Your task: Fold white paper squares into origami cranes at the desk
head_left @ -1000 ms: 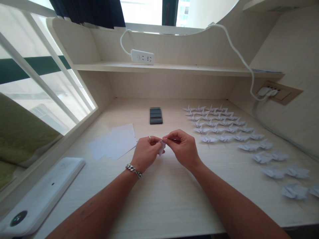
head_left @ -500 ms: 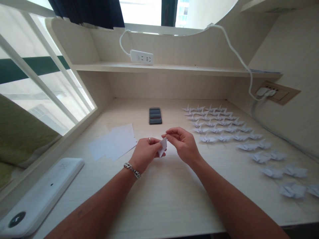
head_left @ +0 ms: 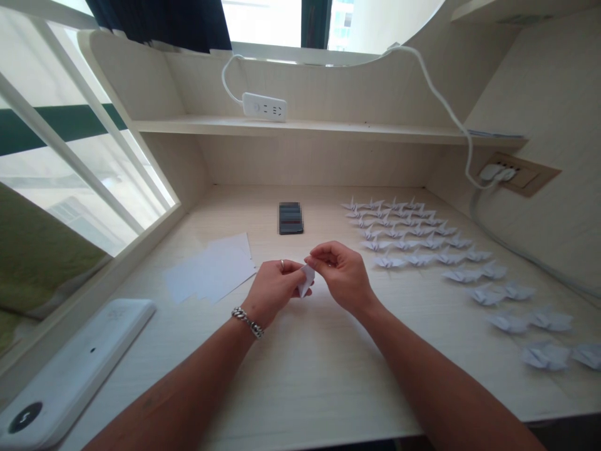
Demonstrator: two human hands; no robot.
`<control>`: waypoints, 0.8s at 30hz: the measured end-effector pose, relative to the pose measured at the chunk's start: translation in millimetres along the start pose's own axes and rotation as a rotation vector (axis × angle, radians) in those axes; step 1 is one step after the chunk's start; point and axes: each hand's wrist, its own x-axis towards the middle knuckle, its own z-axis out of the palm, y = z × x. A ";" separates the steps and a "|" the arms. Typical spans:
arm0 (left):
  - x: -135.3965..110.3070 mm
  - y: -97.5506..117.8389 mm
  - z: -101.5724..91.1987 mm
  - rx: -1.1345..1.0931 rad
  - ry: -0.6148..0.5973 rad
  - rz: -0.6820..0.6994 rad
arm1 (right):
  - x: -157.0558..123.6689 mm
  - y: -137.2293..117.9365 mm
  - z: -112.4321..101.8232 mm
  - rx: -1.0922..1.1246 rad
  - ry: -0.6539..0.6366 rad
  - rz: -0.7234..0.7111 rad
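Over the middle of the desk, my left hand (head_left: 278, 283) pinches a small folded piece of white paper (head_left: 307, 281) between thumb and fingers. A ring and a chain bracelet are on that hand and wrist. My right hand (head_left: 342, 270) is closed, its thumb and fingertips pinching the paper's upper corner. Part of the paper is hidden behind the fingers. To the left lie several flat white paper sheets (head_left: 225, 266), overlapping each other. Rows of folded white paper cranes (head_left: 417, 243) stand on the right side.
A dark, blurred-out phone-like object (head_left: 290, 218) lies behind my hands. On the near left is a long white device (head_left: 79, 369). A white power strip (head_left: 264, 107) sits on the shelf (head_left: 323, 130), and its white cable (head_left: 441, 94) runs to the wall socket (head_left: 521, 175).
My right fingertips have come slightly lower and closer in on the paper's upper corner. The left hand keeps its hold. The whole view has shifted slightly.
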 end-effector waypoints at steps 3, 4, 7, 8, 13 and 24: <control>-0.1 0.5 -0.6 0.009 -0.004 0.001 | -0.2 0.6 -0.9 -0.024 -0.032 0.000; -0.3 0.8 -0.7 0.017 -0.004 0.003 | -0.6 0.7 -1.2 -0.041 -0.054 -0.006; -2.2 2.8 0.0 0.051 -0.008 0.008 | -1.1 0.7 -2.0 -0.108 -0.081 -0.019; -3.1 3.8 0.5 0.063 -0.010 0.012 | -1.0 0.6 -2.2 -0.121 -0.075 -0.017; -4.7 5.5 1.4 0.112 -0.019 0.034 | 0.1 -0.5 -1.8 -0.118 -0.059 -0.004; 2.5 -1.7 -3.6 0.082 -0.028 -0.006 | -0.4 -0.1 -3.8 -0.005 -0.084 0.043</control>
